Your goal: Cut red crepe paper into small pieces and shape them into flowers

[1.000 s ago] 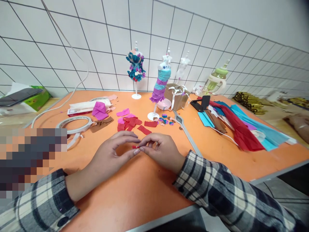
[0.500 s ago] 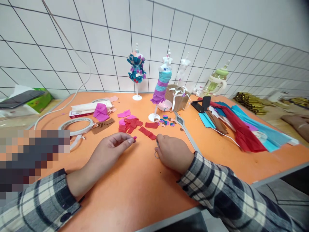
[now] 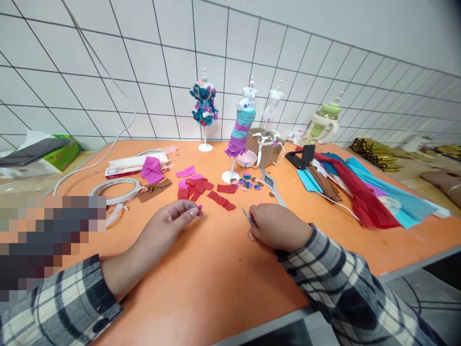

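My left hand (image 3: 169,225) rests on the orange table (image 3: 201,288) with thumb and fingers pinched on a tiny red and pink paper piece (image 3: 199,208). My right hand (image 3: 277,227) lies to its right, fingers curled round small metal scissors (image 3: 248,222) whose tip and one loop show. Just beyond both hands lies a scatter of red and pink crepe paper scraps (image 3: 201,186). A small white mannequin in a blue and purple paper dress (image 3: 242,126) stands behind the scraps.
A second mannequin with teal flowers (image 3: 203,105) and a bare white one (image 3: 272,103) stand near the tiled wall. Tape rolls (image 3: 115,188) lie left, small paper flowers (image 3: 248,181) centre, crepe sheets (image 3: 360,190) and a green-capped bottle (image 3: 322,122) right. A blurred patch covers the left edge.
My hands, first pinching the small piece together, have parted. The right hand moved right and took up the scissors; the left keeps the piece.
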Tool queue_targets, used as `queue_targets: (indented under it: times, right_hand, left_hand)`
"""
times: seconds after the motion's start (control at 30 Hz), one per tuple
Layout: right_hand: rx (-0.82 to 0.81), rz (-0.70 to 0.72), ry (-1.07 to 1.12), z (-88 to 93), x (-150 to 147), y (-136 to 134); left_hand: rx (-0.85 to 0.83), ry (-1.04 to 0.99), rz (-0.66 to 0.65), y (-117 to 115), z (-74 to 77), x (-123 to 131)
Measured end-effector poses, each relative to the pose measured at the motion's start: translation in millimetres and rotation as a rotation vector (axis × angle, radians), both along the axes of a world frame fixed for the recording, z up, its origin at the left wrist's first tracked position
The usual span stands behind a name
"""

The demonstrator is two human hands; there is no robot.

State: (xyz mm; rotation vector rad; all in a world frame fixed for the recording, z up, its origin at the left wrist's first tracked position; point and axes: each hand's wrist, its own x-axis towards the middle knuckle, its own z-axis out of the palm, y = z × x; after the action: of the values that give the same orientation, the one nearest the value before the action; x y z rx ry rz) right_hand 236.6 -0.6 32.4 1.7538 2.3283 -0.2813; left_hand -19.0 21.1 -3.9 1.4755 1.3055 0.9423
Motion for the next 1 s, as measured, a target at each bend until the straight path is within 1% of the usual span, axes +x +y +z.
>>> queue_targets:
  times: [0.07,0.13,0.2,0.33,0.47,0.53,0.6,0.67,0.7,0.73,0.77,0.87,0.9,0.93,1.0]
  right_hand:
    - [-0.064,-0.017,0.007,1.9,5,3]
    - [-0.087,-0.043,0.007,2.1,8,7]
    - [-0.06,-0.063,0.026,-0.5,10,10]
    - [0.043,-0.073,0.133,-11.9,12,18]
    - [0.035,-0.087,0.235,-20.0,9,22]
    - [0.038,-0.087,0.253,-20.5,6,22]
    - [0.087,-0.102,0.288,-19.4,3,21]
    - [0.141,-0.131,0.389,-17.6,1,20]
    - [0.148,-0.148,0.484,-16.6,0,20]
    - [0.128,-0.168,0.612,-15.7,-1,20]
    - [0.071,-0.194,0.771,-14.7,-3,19]
    - [-0.249,-0.291,1.272,-12.9,-10,16]
    - [-0.354,-0.312,1.379,-13.2,-12,14]
    - [-0.432,-0.323,1.442,-14.1,-15,13]
    - [-0.495,-0.315,1.469,-17.7,-19,11]
  left_hand:
    - [0.008,0.006,-0.001,0,-1.3,0]
    - [0.019,0.016,0.007,0,-2.5,0]
    - [0.027,0.027,0.017,0,-3.4,0]
    - [0.027,0.032,0.03,1,-3.1,1]
    - [0.004,0.017,0.048,1,-3.2,1]
    - [0.001,-0.001,0.046,1,-4.4,1]
    - [-0.004,-0.024,0.04,1,-5.7,0]
    - [-0.009,-0.037,0.031,2,-6.4,-1]
    - [-0.01,-0.04,0.026,2,-6.4,-2]
    - [-0.009,-0.041,0.023,1,-6.1,-2]
    - [-0.009,-0.041,0.019,1,-5.8,-2]
    - [-0.015,-0.053,0.005,1,-4.8,-2]
    - [-0.015,-0.061,-0.001,1,-4.9,-2]
    - [-0.012,-0.071,-0.005,1,-5.2,-2]
    - [-0.003,-0.087,-0.005,2,-6.3,-1]
